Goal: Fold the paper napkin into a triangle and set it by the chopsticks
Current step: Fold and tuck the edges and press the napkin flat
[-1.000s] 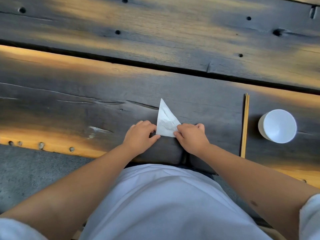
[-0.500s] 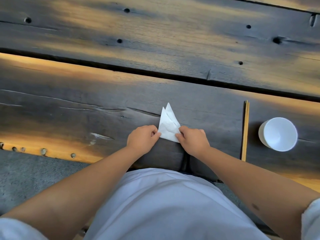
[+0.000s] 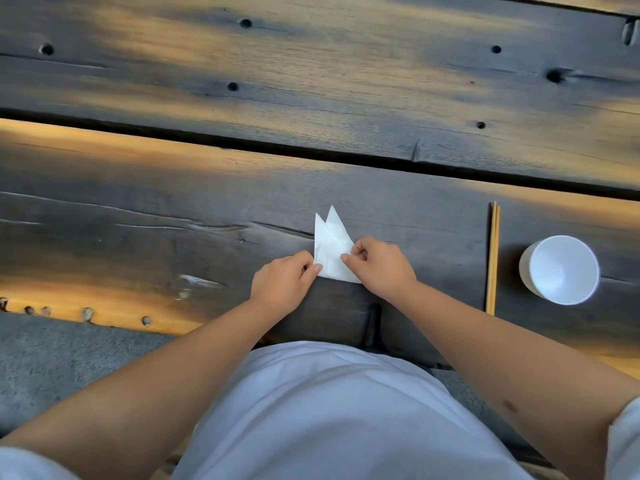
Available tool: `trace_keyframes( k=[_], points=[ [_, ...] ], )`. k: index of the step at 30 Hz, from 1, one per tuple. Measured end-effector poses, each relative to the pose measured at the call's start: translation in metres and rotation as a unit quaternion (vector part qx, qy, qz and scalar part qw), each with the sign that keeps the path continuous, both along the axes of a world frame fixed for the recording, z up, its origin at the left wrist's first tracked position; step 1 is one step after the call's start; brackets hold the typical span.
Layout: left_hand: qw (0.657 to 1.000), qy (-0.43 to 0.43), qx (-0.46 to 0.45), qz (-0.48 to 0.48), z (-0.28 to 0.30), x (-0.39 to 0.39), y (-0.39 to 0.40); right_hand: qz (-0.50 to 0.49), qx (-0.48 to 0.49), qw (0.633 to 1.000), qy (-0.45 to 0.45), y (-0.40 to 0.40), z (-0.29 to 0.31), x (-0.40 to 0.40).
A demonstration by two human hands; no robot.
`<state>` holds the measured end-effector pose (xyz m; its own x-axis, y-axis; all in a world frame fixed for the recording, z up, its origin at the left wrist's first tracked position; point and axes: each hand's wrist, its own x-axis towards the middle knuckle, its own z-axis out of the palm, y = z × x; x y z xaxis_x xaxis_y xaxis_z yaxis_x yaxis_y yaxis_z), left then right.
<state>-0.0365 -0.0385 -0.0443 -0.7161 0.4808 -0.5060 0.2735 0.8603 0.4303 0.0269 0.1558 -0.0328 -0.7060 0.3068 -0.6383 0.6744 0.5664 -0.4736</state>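
The white paper napkin [image 3: 331,252] lies on the dark weathered wooden plank table [image 3: 173,209], directly in front of the person and well apart from the pair of pale wooden chopsticks [image 3: 492,258], which lie side by side to the right. A white round cup [image 3: 561,270] stands just beyond the chopsticks on their far side.

The napkin is folded to a narrow triangular form, but two separate points show at its far end, one beside the other. The layers are not aligned.

Left hand [image 3: 282,280]: fingers curled, with the fingertips at the napkin's near left corner. It appears to pinch or pin that corner; the exact contact is partly hidden by the knuckles. Right hand [image 3: 379,266]: thumb and forefinger pinch the upper layer of the napkin at its right edge, the remaining fingers curled in behind.

Judgement on step: the folding stage is in hand, specifically the adjustment of the top flap. The placing stage is not yet begun.

Judgement on next move: the right hand needs to shift the held layer so the two tips coincide, while the left hand keeps the corner anchored. The crease then wants pressing flat. Thin paper of this kind is likely to slip or spring open if released before creasing. Only then should the napkin be carried right to the chopsticks.
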Motion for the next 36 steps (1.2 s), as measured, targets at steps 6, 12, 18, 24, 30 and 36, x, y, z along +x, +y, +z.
trace_keyframes(
  k=[6, 12, 18, 24, 30, 36],
  points=[
    [1.000, -0.017, 0.018, -0.018, -0.002, -0.007, -0.005, -0.034, -0.042, 0.998, -0.017, 0.001, -0.007, -0.028],
    [0.998, -0.033, 0.003, -0.054, -0.003, -0.012, -0.006, -0.036, -0.068, 0.997, -0.023, 0.008, -0.013, -0.029],
    [0.999, -0.042, -0.004, 0.002, -0.004, -0.009, -0.001, -0.042, -0.067, 0.996, -0.035, 0.010, -0.013, -0.027],
    [0.997, -0.057, 0.009, 0.041, -0.001, -0.010, 0.003, -0.060, -0.078, 0.995, 0.018, 0.008, -0.011, -0.033],
    [0.996, -0.061, 0.023, 0.055, 0.002, -0.009, 0.003, -0.047, -0.155, 0.986, 0.029, 0.009, -0.004, -0.053],
    [0.995, -0.071, 0.016, 0.072, 0.005, -0.011, 0.006, -0.055, -0.191, 0.980, 0.017, 0.009, -0.001, -0.057]
  ],
)
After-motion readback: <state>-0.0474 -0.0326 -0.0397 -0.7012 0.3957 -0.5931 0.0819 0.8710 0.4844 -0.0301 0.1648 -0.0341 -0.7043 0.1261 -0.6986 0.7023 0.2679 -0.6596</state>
